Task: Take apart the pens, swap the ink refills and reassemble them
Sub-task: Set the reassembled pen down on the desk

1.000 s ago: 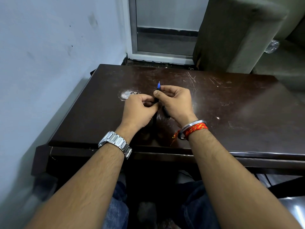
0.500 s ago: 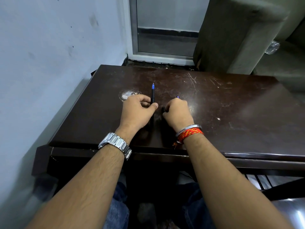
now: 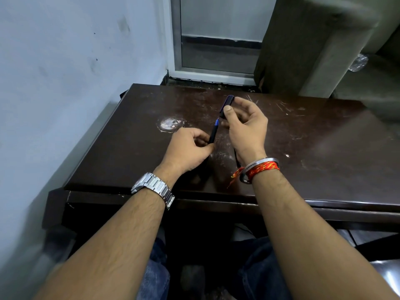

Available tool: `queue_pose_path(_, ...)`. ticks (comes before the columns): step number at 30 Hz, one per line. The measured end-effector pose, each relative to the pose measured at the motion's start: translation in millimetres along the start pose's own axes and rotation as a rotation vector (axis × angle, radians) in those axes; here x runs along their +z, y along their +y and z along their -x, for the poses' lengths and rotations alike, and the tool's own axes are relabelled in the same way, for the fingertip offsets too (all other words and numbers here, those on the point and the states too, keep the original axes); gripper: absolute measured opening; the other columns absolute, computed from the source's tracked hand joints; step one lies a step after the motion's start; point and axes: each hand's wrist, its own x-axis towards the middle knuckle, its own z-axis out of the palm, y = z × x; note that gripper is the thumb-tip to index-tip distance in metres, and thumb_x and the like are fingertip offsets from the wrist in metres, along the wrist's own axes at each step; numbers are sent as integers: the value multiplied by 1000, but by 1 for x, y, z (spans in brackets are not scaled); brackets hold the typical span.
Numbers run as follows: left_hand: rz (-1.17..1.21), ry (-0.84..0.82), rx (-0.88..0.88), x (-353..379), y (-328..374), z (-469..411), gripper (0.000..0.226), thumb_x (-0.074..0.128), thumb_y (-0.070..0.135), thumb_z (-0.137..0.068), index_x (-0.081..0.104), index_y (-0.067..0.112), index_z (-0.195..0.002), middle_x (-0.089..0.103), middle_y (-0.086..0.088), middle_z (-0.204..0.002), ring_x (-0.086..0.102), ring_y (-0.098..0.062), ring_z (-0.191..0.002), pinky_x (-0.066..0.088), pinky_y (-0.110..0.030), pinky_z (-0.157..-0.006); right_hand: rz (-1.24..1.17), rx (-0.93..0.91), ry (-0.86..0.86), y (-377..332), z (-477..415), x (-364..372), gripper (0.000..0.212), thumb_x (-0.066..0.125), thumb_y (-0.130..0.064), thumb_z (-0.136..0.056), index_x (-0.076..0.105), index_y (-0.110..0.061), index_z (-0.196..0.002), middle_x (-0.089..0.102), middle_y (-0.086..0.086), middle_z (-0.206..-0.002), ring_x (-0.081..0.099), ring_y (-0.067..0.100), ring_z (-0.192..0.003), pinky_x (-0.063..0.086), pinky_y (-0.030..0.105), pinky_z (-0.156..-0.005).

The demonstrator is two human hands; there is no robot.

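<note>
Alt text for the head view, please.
Over a dark table, the left hand holds a blue-tipped pen while the right hand holds a dark cap just beyond its tip.

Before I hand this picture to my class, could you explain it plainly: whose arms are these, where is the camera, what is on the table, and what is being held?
There is no machine here. A person wears a camera on the head, looking forward and down, so the arms reach in from the bottom of the picture. The left hand, with a metal wristwatch, pinches a dark pen with a blue tip. The right hand, with a steel bangle and red thread, holds a dark pen cap just beyond that tip, apart from it. Another thin dark piece lies on the scratched dark wooden table, mostly hidden by the right wrist. A pale worn patch marks the tabletop.
</note>
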Motion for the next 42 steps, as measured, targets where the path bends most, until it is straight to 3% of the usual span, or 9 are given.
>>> queue_pose_path(7,-2,-12,18,-2,2,1,16,83,21,-76,72,31,-72,71,13,-66,64,5,-58,49,-16,-60,93,7,-87,-1,1,-1,19,72,-12,-88,66,-25,-100,77,3,-89,75,14,-82,63,36,-73)
queue_pose_path(12,41,65,80,-2,2,1,27,80,17,-76,69,40,-69,73,18,-69,68,4,-66,52,-11,-63,200,6,-152,0,5,1,34,73,-14,-87,62,-26,-116,77,1,-88,74,18,-86,61,47,-81)
queue_pose_path(16,72,126,67,-2,1,0,28,82,19,-75,67,39,-64,71,18,-64,68,1,-65,55,-16,-64,262,-11,-305,4,7,4,55,68,-13,-86,55,-35,-135,73,-4,-81,67,10,-74,61,38,-78)
queue_pose_path(20,66,150,66,-4,-1,0,34,79,7,-75,69,39,-72,70,18,-67,67,7,-66,51,-8,-62,375,-6,-434,9,10,4,66,67,-11,-80,50,-40,-138,59,-2,-71,57,7,-63,57,35,-67)
queue_pose_path(22,88,135,51,-4,-1,1,30,79,5,-75,72,34,-77,73,13,-70,68,5,-66,51,-10,-61,360,8,-437,9,10,3,67,68,-9,-78,51,-40,-134,61,-2,-69,59,10,-62,59,39,-65)
queue_pose_path(26,134,117,-1,-4,1,2,17,86,17,-73,75,26,-83,75,7,-74,71,-2,-70,56,-17,-67,271,15,-345,6,5,2,66,64,-5,-78,50,-35,-135,68,-1,-68,60,9,-58,53,28,-58)
queue_pose_path(31,57,43,-5,-2,-2,1,20,87,21,-72,71,33,-68,73,12,-64,69,-2,-59,55,-22,-59,229,63,-345,2,4,0,66,63,-4,-84,46,-37,-138,75,13,-84,64,16,-64,59,45,-78)
queue_pose_path(35,69,58,-10,-3,-4,1,23,92,25,-66,71,34,-65,73,17,-64,70,2,-59,50,-11,-54,335,74,-477,2,8,-6,87,78,-14,-77,33,-47,-143,72,19,-77,68,27,-62,61,36,-66)
queue_pose_path(42,52,84,-21,-1,-6,-1,23,92,26,-66,69,22,-66,60,13,-48,56,-3,-47,51,-17,-51,392,-34,-471,4,4,-9,88,82,-14,-77,33,-41,-145,67,21,-67,59,11,-54,51,24,-56)
